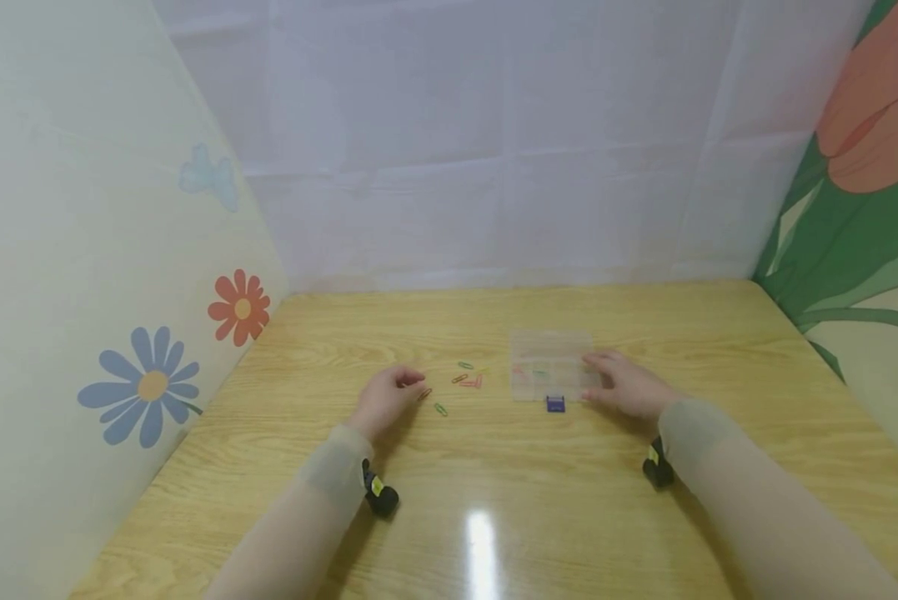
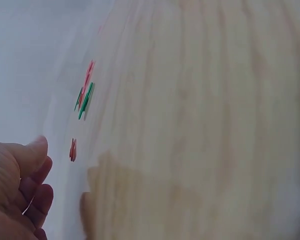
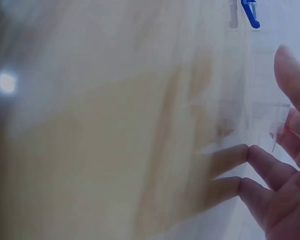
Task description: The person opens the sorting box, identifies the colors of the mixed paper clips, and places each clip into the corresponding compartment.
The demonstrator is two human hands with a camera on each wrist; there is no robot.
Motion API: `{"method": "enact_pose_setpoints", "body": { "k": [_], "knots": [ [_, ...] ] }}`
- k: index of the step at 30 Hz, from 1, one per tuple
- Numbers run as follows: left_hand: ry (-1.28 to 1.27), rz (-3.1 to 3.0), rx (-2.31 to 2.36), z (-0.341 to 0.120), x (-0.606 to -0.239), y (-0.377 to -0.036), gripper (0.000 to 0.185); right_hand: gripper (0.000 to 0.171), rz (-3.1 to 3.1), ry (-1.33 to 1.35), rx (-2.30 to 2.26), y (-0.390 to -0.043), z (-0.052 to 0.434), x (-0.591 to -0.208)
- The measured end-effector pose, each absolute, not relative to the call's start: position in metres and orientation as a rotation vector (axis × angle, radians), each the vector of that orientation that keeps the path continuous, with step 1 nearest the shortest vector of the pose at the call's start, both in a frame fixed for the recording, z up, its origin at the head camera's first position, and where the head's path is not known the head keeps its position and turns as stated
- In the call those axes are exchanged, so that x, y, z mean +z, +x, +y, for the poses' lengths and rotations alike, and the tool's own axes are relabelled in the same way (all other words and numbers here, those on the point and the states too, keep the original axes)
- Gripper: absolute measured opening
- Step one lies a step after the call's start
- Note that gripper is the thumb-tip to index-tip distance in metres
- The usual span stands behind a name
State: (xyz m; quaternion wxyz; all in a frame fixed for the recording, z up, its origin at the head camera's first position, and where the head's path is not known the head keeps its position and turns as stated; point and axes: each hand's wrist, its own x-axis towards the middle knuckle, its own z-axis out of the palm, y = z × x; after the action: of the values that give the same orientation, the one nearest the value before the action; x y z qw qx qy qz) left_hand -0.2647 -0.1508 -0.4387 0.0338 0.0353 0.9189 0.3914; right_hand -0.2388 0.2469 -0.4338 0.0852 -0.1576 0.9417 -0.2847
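Observation:
A clear plastic compartment box [image 1: 549, 375] with a blue latch [image 1: 555, 404] lies on the wooden table [image 1: 494, 500]; a few coloured clips show inside it. My right hand [image 1: 624, 383] rests flat at the box's right side, its straight fingers [image 3: 262, 162] touching the box [image 3: 270, 117]. Several loose paper clips lie left of the box: a green one [image 1: 465, 365], a pink and orange bunch [image 1: 469, 381], an orange one [image 1: 424, 393] and another green one [image 1: 440, 408]. My left hand [image 1: 388, 396] rests on the table beside the orange clip, fingers [image 2: 37, 197] loosely curled and holding nothing.
Walls enclose the table: a flowered panel [image 1: 118, 333] on the left, a white sheet [image 1: 494, 167] at the back, a tulip-print panel [image 1: 869, 208] on the right. A light glare [image 1: 480, 542] shines on the near tabletop.

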Motion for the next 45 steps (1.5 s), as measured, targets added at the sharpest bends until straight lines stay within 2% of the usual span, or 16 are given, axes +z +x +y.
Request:
{"method": "enact_pose_setpoints", "body": {
  "k": [8, 25, 45],
  "knots": [
    [0.06, 2.795, 1.156, -0.1542, -0.4407, -0.2625, 0.021, 0.073, 2.795, -0.454, -0.865, -0.2378, 0.2467, -0.4321],
    [-0.018, 2.803, 1.047, -0.1486, -0.4397, -0.2631, 0.012, 0.074, 2.8, -0.474, -0.864, -0.2374, 0.2458, -0.4318],
    [-0.032, 2.804, 0.968, -0.1472, -0.4391, -0.2659, 0.015, 0.074, 2.795, -0.464, -0.852, -0.2371, 0.2468, -0.4305]
  ]
}}
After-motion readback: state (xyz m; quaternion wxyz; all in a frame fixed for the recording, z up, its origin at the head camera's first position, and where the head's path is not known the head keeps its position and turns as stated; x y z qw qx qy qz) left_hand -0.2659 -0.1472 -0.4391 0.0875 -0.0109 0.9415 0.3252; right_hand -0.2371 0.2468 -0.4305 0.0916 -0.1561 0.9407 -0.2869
